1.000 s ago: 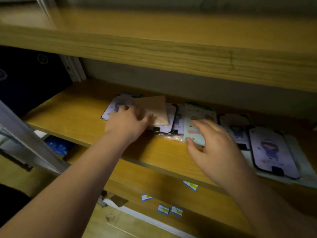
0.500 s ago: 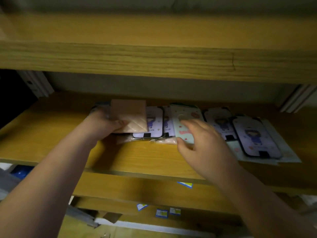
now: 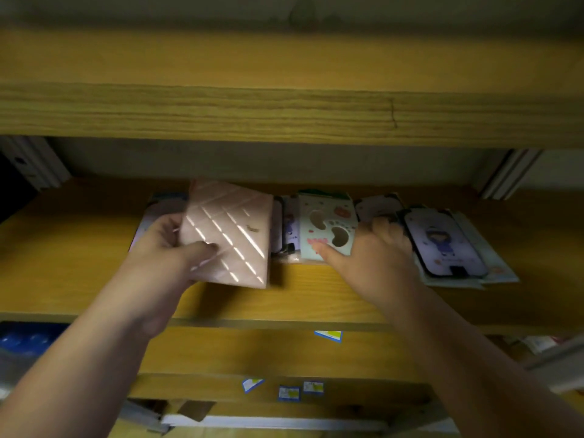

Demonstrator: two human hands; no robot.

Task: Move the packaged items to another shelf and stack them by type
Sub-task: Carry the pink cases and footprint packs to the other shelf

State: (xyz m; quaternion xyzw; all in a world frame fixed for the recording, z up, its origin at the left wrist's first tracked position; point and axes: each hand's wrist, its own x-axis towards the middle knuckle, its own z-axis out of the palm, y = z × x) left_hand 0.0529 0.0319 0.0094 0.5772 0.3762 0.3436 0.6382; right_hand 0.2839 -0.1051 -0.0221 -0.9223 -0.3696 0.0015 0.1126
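My left hand [image 3: 172, 245] grips a pink quilted packaged case [image 3: 230, 232] by its left edge and holds it tilted above the wooden shelf [image 3: 63, 248]. My right hand [image 3: 379, 257] rests on a pale green packaged case [image 3: 327, 226] with cut-out holes, thumb on its lower edge and fingers curled at its right side. Purple cartoon packaged cases lie flat around them: one half hidden behind the pink case [image 3: 286, 229], one at the far left under my left hand [image 3: 155, 210], and one [image 3: 442, 245] to the right on a small stack.
A thick wooden shelf board [image 3: 284, 112] hangs close above the working shelf. White metal uprights [image 3: 34, 162] stand at both back corners. Lower shelf boards carry small blue-and-white labels [image 3: 328, 336]. Blue packaged goods [image 3: 25, 339] sit on the lower left.
My left hand has lifted the pink quilted case off the row and pulled it toward me. My right hand has closed further around the pale green case. The camera has moved nearer.
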